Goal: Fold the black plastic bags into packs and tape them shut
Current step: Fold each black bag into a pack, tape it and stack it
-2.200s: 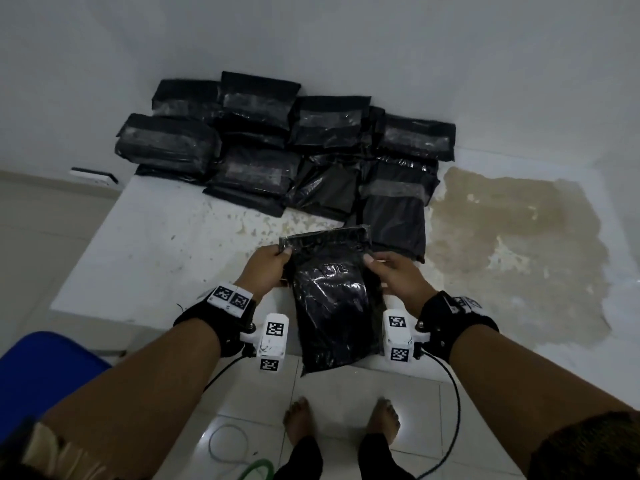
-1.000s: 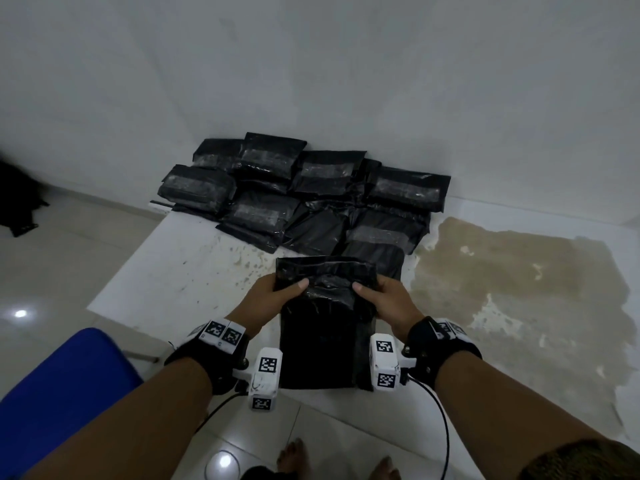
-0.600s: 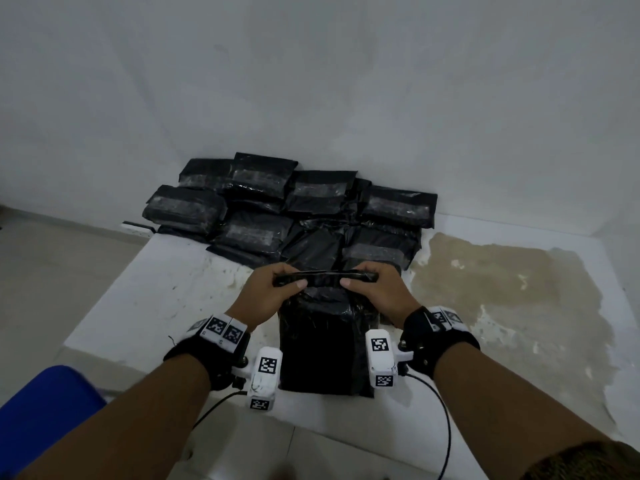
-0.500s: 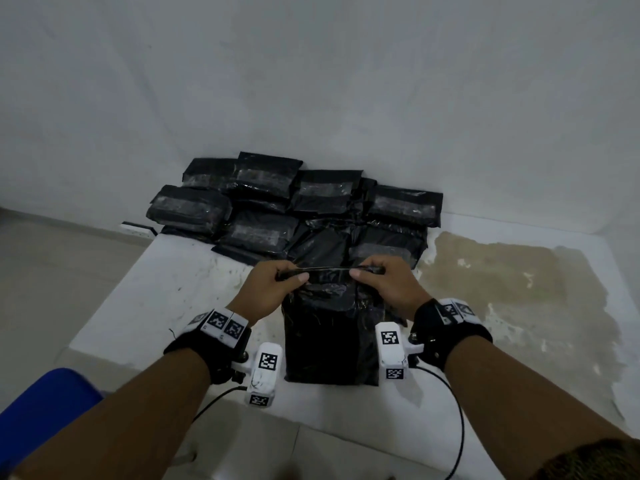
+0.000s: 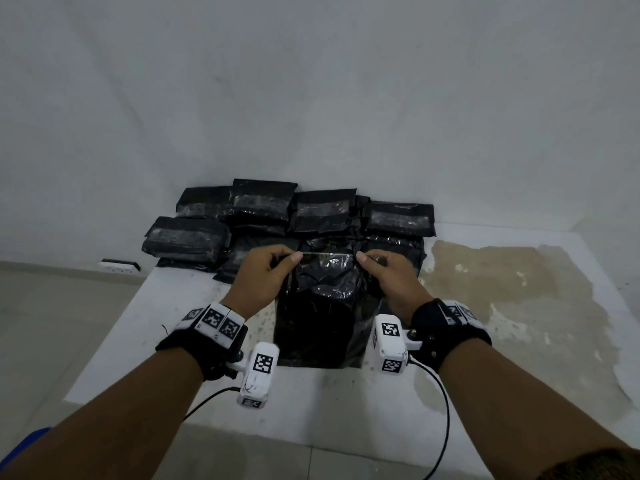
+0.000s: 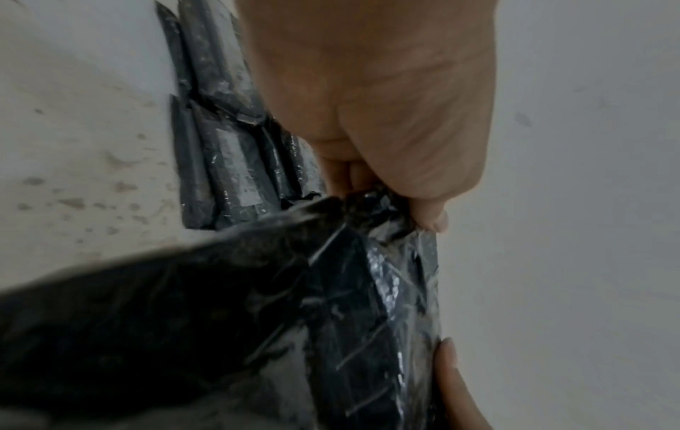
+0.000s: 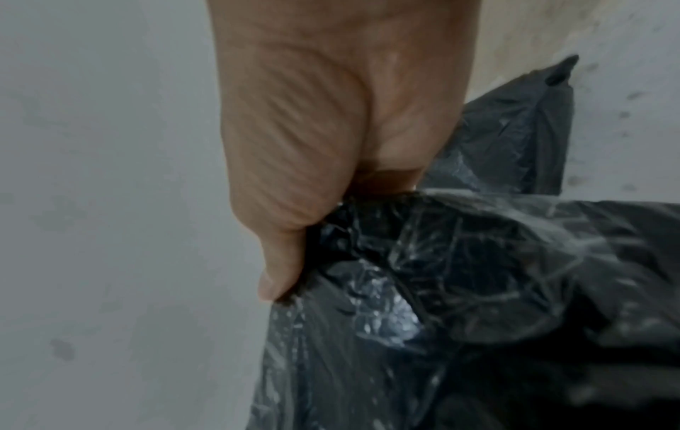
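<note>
A black plastic bag pack (image 5: 318, 323) lies on the white table (image 5: 145, 327) in front of me, its top edge lifted. My left hand (image 5: 266, 275) pinches the top left corner of the bag (image 6: 368, 215) between thumb and curled fingers. My right hand (image 5: 384, 275) pinches the top right corner of the bag (image 7: 331, 232) the same way. The bag's shiny top edge stretches taut between the two thumbs. Behind it, several taped black packs (image 5: 322, 213) are stacked against the wall.
A brown stain (image 5: 519, 292) covers the right part of the table. A white power strip (image 5: 117, 266) lies on the floor at the table's far left. White walls close in behind. A blue object (image 5: 20, 448) shows at bottom left.
The bag was brought from hanging over the table's near edge onto the table. Both hands have raised and pulled its top edge taut, farther from me.
</note>
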The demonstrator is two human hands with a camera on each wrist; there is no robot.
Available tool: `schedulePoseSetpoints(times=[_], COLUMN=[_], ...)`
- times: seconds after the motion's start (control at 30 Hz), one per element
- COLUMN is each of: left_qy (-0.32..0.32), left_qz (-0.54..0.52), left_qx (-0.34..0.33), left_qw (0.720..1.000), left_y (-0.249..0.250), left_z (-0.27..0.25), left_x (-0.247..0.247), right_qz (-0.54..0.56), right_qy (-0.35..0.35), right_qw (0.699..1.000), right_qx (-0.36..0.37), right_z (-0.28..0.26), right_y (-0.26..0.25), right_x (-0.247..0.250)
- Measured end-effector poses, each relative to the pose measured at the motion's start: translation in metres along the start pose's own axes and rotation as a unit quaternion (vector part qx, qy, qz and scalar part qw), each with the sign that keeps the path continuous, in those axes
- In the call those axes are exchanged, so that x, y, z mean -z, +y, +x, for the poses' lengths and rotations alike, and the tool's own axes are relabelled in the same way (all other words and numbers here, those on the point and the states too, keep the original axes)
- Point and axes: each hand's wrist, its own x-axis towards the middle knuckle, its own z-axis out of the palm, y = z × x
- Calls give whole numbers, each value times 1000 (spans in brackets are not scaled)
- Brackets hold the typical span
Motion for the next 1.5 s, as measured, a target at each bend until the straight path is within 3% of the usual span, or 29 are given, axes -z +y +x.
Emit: schedulePoseSetpoints(times=[0.1,0.37,0.43,0.53,0.67,0.8,0.93,1.03,1.23,1.37,1.5], left_qy=[33,18,35,49,-31,-48,26,33,36,-12,29], left_qz=[6,24,-18,-162,-262,-206,-170,-173,-182,-145,-133], left_qx=[-30,-1,31,114,185,182,239,266,251,208,207], left_qw=[999,1000,999,979,947,960,956,948,950,967,969], left_y=[16,31,31,23,21,28,19,19,15,13,10], left_z=[11,17,13,6,-8,-16,-14,-15,-17,-20,-20], left_x=[4,0,-7,-16,-29,-43,-46,-46,-44,-45,-48], right_qz=[111,44,28,41,24,-24,-14,-5,19,27,58], right_qy=[-14,-20,-26,-11,-8,-8,5,-6,-7,1,7], right_qw=[993,998,998,998,998,999,1000,999,997,995,991], right_qx=[-32,-41,-40,-52,-49,-25,-28,-36,-75,-94,-121], right_z=[-4,-4,-4,-2,-2,-1,-6,-10,-10,-14,-17], right_y=[-6,-6,-8,-6,-4,2,9,11,8,11,18], right_x=[-5,14,18,30,39,38,37,36,33,28,24])
